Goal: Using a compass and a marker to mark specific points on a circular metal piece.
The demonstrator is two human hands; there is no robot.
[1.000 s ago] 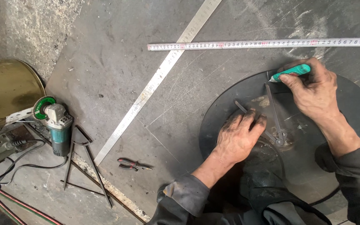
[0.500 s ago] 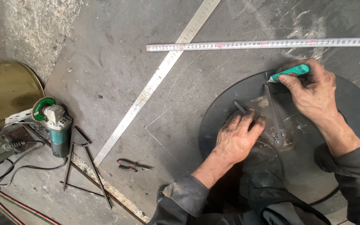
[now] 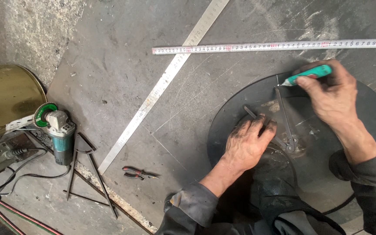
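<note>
A dark round metal disc (image 3: 240,109) lies on a large steel sheet (image 3: 122,65). A metal divider (image 3: 286,124) rests on the disc, its hinge near the centre and one leg reaching to the rim. My left hand (image 3: 246,143) presses flat on the disc, over the divider's other leg. My right hand (image 3: 334,95) grips a green marker pen (image 3: 307,75), whose tip touches the disc beside the end of the divider's leg.
A long steel ruler (image 3: 162,85) lies diagonally on the sheet and a tape measure strip (image 3: 275,45) runs across the top. Left: a brass-coloured drum (image 3: 5,98), an angle grinder (image 3: 57,130), cables, a second divider (image 3: 88,167), small pliers (image 3: 138,172).
Both hands and the marker stay in nearly the same place. The marker tip has shifted only slightly at the disc's rim.
</note>
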